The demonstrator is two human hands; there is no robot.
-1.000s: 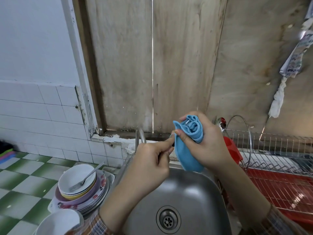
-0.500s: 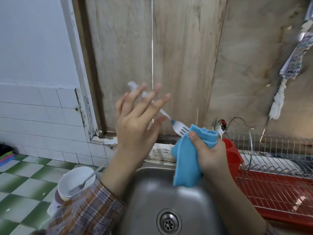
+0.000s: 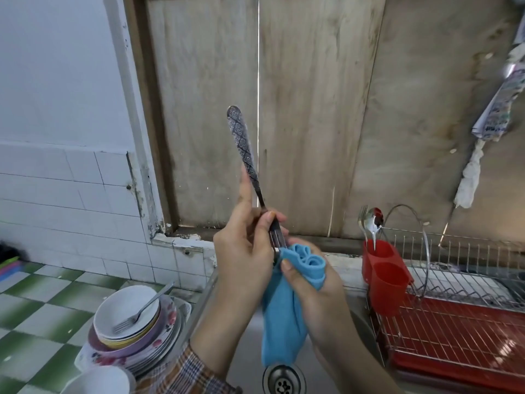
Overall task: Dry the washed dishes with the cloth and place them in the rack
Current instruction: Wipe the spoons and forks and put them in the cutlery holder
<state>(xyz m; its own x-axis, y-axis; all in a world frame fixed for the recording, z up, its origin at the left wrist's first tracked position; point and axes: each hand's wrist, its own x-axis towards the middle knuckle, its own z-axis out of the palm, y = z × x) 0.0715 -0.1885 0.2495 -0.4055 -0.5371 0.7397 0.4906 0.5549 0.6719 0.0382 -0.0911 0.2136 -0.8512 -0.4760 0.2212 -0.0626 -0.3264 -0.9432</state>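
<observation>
Above the sink (image 3: 250, 354), my left grip (image 3: 244, 251) pinches the fork (image 3: 244, 149) at its neck, handle upward; my right grip (image 3: 312, 282) bunches the cloth (image 3: 284, 322) round its head. Light, stiff, probably wet-slick: best held by the patterned handle.

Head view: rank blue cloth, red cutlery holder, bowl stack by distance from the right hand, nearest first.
1. blue cloth: gripped in the right hand.
2. red cutlery holder: close on its right.
3. bowl stack: far left.

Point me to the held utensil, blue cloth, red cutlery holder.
held utensil (image 3: 241, 137), head view, patterned handle.
blue cloth (image 3: 279, 331), head view, hanging lower part.
red cutlery holder (image 3: 387, 285), head view, front cup wall.
</observation>
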